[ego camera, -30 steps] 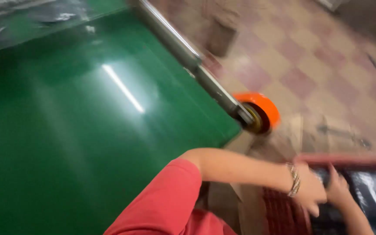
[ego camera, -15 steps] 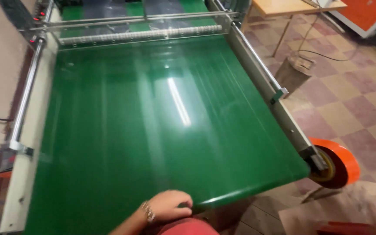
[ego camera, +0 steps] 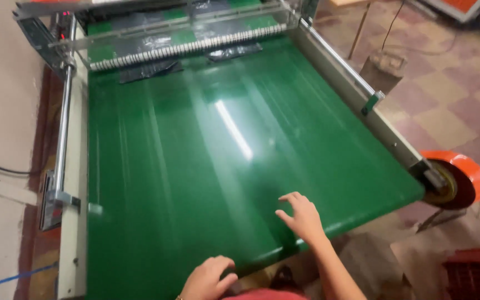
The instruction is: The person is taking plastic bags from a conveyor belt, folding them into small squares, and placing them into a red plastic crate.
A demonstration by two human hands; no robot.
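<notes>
Checkered tiles in worn pink and tan (ego camera: 462, 105) cover the floor to the right of a wide conveyor whose glossy green belt (ego camera: 206, 166) fills most of the view and reflects a bright streak of ceiling light. Both of the person's hands are at the near end of that belt. The left hand (ego camera: 206, 280) curls loosely over the belt's front edge, fingers bent, with nothing in it. The right hand (ego camera: 302, 218) is spread open just above or lightly on the belt near the same edge, fingers splayed and empty; whether it actually touches cannot be told. At the far end, black plastic film (ego camera: 156, 69) lies under a white toothed bar (ego camera: 195, 47) and a clear guard (ego camera: 179, 25), with only short dark edges poking out onto the green. As things lie, no sheet has travelled down to the hands, so the stretch of belt between the bar and the hands carries nothing, and any collecting at this end is not yet begun. An orange roller cap (ego camera: 462, 175) sits at the belt's near right corner, a metal side rail (ego camera: 356, 105) runs up that side, and a red crate (ego camera: 476, 275) stands on the floor at lower right.
</notes>
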